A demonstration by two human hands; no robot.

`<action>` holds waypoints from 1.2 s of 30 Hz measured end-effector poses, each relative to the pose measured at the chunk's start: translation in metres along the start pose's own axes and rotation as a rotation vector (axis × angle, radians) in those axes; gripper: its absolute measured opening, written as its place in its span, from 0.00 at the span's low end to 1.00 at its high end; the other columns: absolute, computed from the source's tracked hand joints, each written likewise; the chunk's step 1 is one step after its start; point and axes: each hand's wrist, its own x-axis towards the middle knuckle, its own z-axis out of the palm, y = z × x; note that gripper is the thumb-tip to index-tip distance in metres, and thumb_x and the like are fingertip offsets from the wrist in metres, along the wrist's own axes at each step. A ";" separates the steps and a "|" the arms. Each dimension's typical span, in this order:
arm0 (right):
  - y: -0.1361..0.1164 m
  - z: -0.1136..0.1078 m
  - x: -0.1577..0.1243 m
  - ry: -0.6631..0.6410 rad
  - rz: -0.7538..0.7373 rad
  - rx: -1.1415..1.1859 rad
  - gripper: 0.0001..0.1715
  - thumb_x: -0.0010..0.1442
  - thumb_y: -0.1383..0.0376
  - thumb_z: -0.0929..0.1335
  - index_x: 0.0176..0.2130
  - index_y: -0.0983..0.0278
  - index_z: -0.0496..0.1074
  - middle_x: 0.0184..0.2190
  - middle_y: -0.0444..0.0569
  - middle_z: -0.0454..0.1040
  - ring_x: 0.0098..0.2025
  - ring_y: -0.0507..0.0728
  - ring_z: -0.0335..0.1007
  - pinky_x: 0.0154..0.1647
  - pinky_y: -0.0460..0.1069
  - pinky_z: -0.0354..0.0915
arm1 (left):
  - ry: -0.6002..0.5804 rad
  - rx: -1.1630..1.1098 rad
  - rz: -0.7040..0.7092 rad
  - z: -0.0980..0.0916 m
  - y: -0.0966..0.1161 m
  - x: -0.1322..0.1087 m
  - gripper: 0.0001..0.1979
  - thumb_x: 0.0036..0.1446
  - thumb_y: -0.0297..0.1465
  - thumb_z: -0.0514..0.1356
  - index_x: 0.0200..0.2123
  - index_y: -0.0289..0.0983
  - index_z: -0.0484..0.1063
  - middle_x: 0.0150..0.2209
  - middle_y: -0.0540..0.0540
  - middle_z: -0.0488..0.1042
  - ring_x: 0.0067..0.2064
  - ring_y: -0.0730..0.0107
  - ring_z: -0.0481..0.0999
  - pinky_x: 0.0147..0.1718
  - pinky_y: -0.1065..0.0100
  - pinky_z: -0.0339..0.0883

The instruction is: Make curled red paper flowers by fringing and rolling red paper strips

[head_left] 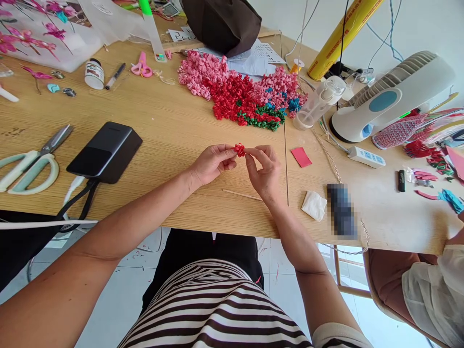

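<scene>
Between my two hands, above the wooden table, is a small red ribbon flower. My left hand pinches it from the left with thumb and forefinger. On the other side, the fingertips of my right hand are closed together at the flower's right edge. A thin wooden stick lies on the table below my hands, its right end hidden by my right wrist. Beyond the flower spreads a heap of small pink, red, green and blue flowers. To the right lies a red square of cloth or paper.
Scissors and a black power bank lie left. A clear bottle, white fan and power strip stand right. A folded tissue lies near the front edge. Another person sits at far right.
</scene>
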 end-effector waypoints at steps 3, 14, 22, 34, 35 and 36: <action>-0.004 0.000 0.000 -0.001 -0.015 -0.030 0.09 0.71 0.64 0.67 0.47 0.58 0.77 0.38 0.47 0.71 0.42 0.54 0.69 0.43 0.53 0.69 | 0.007 0.003 -0.018 0.001 0.000 0.000 0.11 0.48 0.29 0.76 0.25 0.31 0.78 0.23 0.50 0.70 0.23 0.82 0.65 0.22 0.74 0.59; 0.000 0.001 -0.001 -0.022 -0.100 -0.099 0.18 0.67 0.74 0.63 0.43 0.56 0.78 0.39 0.48 0.66 0.43 0.56 0.64 0.45 0.55 0.66 | 0.003 0.022 -0.004 -0.001 -0.001 0.000 0.13 0.44 0.31 0.78 0.24 0.32 0.78 0.24 0.51 0.72 0.23 0.82 0.65 0.23 0.75 0.58; -0.002 0.001 0.002 0.060 -0.082 -0.017 0.16 0.70 0.72 0.63 0.48 0.58 0.76 0.39 0.48 0.69 0.43 0.54 0.68 0.44 0.52 0.67 | -0.056 -0.015 -0.042 -0.004 -0.001 0.000 0.11 0.46 0.31 0.77 0.27 0.31 0.80 0.25 0.49 0.71 0.24 0.82 0.66 0.22 0.77 0.59; -0.002 -0.001 0.002 0.029 -0.016 0.007 0.15 0.70 0.70 0.62 0.48 0.57 0.76 0.39 0.48 0.69 0.44 0.55 0.69 0.45 0.54 0.68 | -0.090 -0.078 -0.090 -0.008 -0.001 0.001 0.08 0.50 0.29 0.75 0.30 0.33 0.80 0.27 0.50 0.73 0.24 0.82 0.68 0.23 0.77 0.61; -0.003 -0.001 0.001 0.021 -0.003 0.005 0.14 0.71 0.69 0.63 0.48 0.57 0.76 0.40 0.48 0.69 0.44 0.56 0.69 0.46 0.54 0.68 | -0.078 -0.079 -0.095 -0.006 0.000 0.001 0.08 0.50 0.29 0.75 0.30 0.33 0.80 0.26 0.50 0.73 0.24 0.82 0.67 0.23 0.77 0.61; -0.003 -0.001 0.001 0.016 0.004 -0.004 0.12 0.71 0.67 0.64 0.48 0.57 0.76 0.39 0.48 0.69 0.44 0.56 0.69 0.46 0.55 0.69 | -0.067 -0.078 -0.094 -0.005 0.001 0.000 0.08 0.50 0.29 0.75 0.29 0.32 0.80 0.26 0.50 0.72 0.24 0.82 0.67 0.22 0.77 0.60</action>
